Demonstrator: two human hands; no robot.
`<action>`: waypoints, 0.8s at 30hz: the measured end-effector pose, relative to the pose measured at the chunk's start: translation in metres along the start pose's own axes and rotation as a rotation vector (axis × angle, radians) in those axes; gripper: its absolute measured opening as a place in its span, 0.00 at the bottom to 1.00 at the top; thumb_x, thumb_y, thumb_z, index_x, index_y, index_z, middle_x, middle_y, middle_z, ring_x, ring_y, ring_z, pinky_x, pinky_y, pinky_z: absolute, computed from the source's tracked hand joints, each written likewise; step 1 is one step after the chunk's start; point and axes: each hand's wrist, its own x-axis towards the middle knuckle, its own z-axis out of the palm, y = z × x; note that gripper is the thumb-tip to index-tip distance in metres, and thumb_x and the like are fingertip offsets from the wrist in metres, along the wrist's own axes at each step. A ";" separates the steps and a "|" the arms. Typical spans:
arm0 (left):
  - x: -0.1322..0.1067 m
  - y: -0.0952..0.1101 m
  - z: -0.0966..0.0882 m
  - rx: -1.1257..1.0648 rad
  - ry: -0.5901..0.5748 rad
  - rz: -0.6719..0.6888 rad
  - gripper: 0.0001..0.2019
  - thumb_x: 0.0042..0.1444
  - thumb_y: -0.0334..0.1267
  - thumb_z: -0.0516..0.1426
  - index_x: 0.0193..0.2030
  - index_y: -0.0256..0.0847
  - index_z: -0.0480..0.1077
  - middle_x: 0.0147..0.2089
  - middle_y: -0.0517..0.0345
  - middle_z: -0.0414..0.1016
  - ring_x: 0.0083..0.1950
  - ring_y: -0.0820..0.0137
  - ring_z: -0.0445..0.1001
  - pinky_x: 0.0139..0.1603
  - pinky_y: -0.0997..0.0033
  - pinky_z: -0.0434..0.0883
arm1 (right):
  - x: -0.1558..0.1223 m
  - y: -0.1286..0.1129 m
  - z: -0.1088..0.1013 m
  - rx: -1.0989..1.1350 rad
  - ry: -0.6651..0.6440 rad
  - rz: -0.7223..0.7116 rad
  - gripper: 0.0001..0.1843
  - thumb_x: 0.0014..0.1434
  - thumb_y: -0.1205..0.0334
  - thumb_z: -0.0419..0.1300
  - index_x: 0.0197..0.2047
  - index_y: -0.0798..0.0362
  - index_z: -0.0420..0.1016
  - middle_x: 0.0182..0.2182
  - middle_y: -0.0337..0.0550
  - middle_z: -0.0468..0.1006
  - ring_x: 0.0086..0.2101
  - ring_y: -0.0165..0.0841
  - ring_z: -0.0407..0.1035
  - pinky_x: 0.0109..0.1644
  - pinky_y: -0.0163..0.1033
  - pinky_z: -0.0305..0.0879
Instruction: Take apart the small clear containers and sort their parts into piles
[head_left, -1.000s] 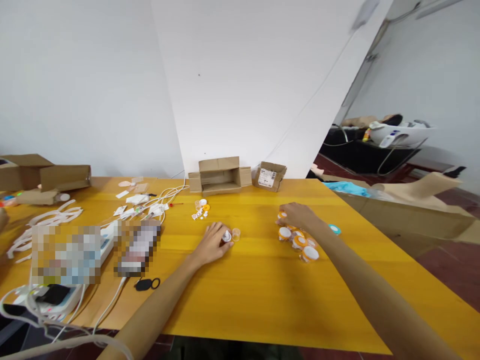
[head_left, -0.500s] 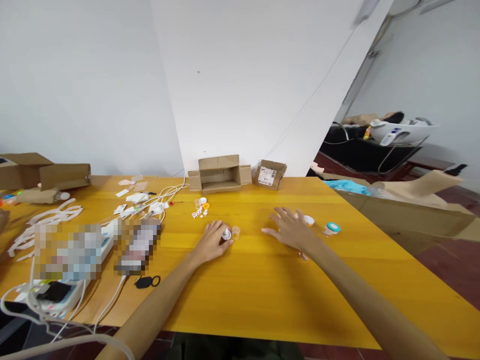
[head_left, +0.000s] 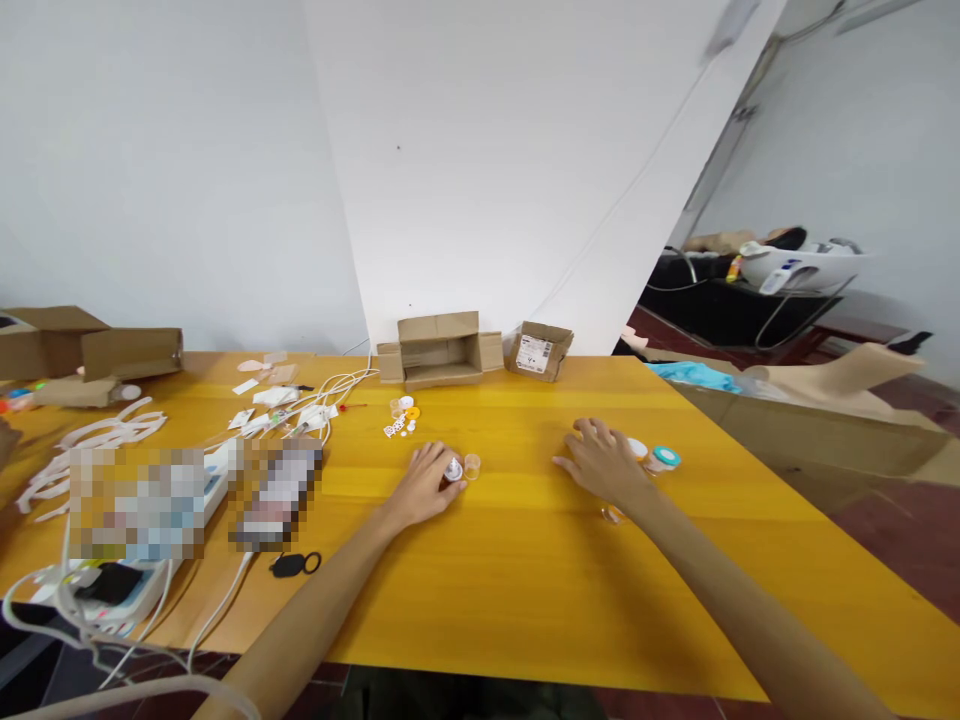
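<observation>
My left hand (head_left: 425, 488) is closed around a small brown bottle (head_left: 452, 471) with a silvery-white top, standing on the table. Just right of it is a small clear plastic cup (head_left: 472, 466). My right hand (head_left: 609, 468) hovers low over the table farther right, fingers apart and curved, with nothing visible in them. Against its outer side shows a white-lidded jar (head_left: 638, 449), partly hidden; whether they touch I cannot tell. Beside that stands a jar with a teal lid (head_left: 666, 458). Near my right wrist lies a small clear object (head_left: 612, 515), partly covered.
Small white and orange caps (head_left: 409, 410) lie near an open cardboard box (head_left: 441, 352); a smaller box (head_left: 538, 352) stands beside it. Leftward are a phone (head_left: 277, 492), a power strip (head_left: 139, 600), cables and a black key fob (head_left: 288, 566). Part of another person's hand (head_left: 6, 440) shows at the left edge.
My right hand has moved to the right, and the white-lidded jar has shifted right, closer to the teal-lidded jar. My left hand keeps its place on the brown bottle.
</observation>
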 end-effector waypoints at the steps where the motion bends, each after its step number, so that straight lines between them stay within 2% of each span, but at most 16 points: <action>1: 0.000 0.000 0.000 -0.001 -0.003 -0.007 0.04 0.60 0.38 0.57 0.42 0.47 0.68 0.46 0.56 0.71 0.49 0.61 0.68 0.54 0.59 0.63 | -0.001 0.000 0.000 -0.006 -0.004 0.003 0.14 0.65 0.55 0.55 0.39 0.53 0.79 0.50 0.61 0.76 0.52 0.53 0.68 0.49 0.52 0.66; 5: 0.000 0.000 0.000 -0.004 -0.015 -0.020 0.05 0.60 0.39 0.56 0.43 0.47 0.68 0.47 0.56 0.71 0.50 0.60 0.68 0.54 0.58 0.62 | -0.005 -0.002 0.002 0.032 0.067 0.001 0.17 0.66 0.50 0.54 0.41 0.51 0.78 0.51 0.59 0.76 0.54 0.54 0.67 0.54 0.57 0.62; 9: 0.000 0.001 -0.001 -0.001 -0.011 -0.011 0.05 0.60 0.37 0.57 0.43 0.47 0.68 0.46 0.57 0.71 0.50 0.61 0.68 0.54 0.58 0.62 | -0.013 -0.018 0.000 0.076 0.144 -0.037 0.14 0.66 0.53 0.55 0.44 0.52 0.78 0.54 0.59 0.75 0.57 0.54 0.64 0.60 0.58 0.57; 13: 0.001 0.003 -0.002 -0.007 -0.017 -0.026 0.06 0.59 0.36 0.57 0.43 0.47 0.68 0.46 0.57 0.72 0.50 0.61 0.69 0.53 0.59 0.63 | -0.018 -0.050 0.003 0.212 0.211 -0.110 0.15 0.67 0.58 0.54 0.52 0.52 0.74 0.55 0.58 0.75 0.57 0.51 0.66 0.59 0.55 0.62; 16: 0.002 0.003 -0.002 -0.046 -0.010 -0.047 0.07 0.58 0.35 0.58 0.43 0.47 0.68 0.46 0.57 0.73 0.50 0.60 0.70 0.53 0.59 0.64 | -0.015 -0.080 0.011 0.460 0.256 -0.150 0.20 0.66 0.60 0.53 0.61 0.51 0.67 0.57 0.56 0.73 0.56 0.47 0.68 0.56 0.52 0.66; 18: 0.002 0.002 -0.002 -0.074 0.002 -0.056 0.08 0.57 0.34 0.59 0.43 0.46 0.68 0.45 0.57 0.74 0.49 0.60 0.71 0.53 0.59 0.64 | -0.008 -0.097 0.015 0.624 0.265 -0.186 0.25 0.65 0.60 0.54 0.64 0.48 0.61 0.60 0.52 0.71 0.58 0.44 0.67 0.58 0.52 0.66; 21: 0.002 0.001 -0.002 -0.106 0.025 -0.054 0.08 0.56 0.33 0.59 0.42 0.46 0.68 0.45 0.57 0.75 0.48 0.61 0.72 0.53 0.59 0.65 | 0.004 -0.113 0.017 0.773 0.203 -0.218 0.20 0.63 0.63 0.57 0.59 0.48 0.66 0.53 0.50 0.76 0.53 0.42 0.71 0.56 0.49 0.68; 24: 0.002 -0.001 -0.001 -0.132 0.041 -0.065 0.09 0.54 0.32 0.60 0.41 0.45 0.68 0.44 0.57 0.75 0.46 0.62 0.72 0.52 0.60 0.66 | 0.016 -0.114 0.020 0.818 0.155 -0.175 0.12 0.62 0.68 0.57 0.49 0.49 0.72 0.44 0.46 0.80 0.46 0.39 0.74 0.52 0.46 0.70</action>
